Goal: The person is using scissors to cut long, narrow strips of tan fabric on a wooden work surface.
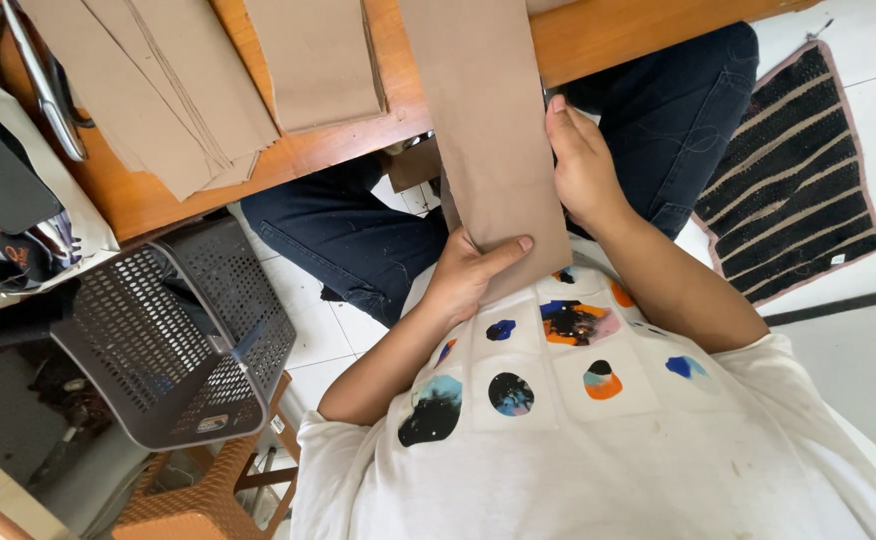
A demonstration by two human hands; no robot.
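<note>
Your left hand (468, 270) pinched the near end of a long brown paper strip (488, 130), thumb lying across its face and fingers hidden behind it; your right hand (583, 165) clamped the strip's right edge, thumb pointing up along it, so both grips were pressed together on the paper. The strip ran from your chest, over your lap, up onto the wooden surface (598, 40), where its far end passed out of view; it lay flat and uncreased as far as you could see.

On the surface to the left lay a fanned pile of brown sheets (158, 90) and, just beside it, a neater stack of brown pieces (318, 60); these looked already cut or folded, though the angle made it hard to tell which. Going by that, you were some way into the work; the piles counted as handled pieces, and the strip in your hands was not yet set down with them.

A grey plastic basket (178, 340) stood by your left knee; a striped floor mat (793, 175) lay well apart on your right.
</note>
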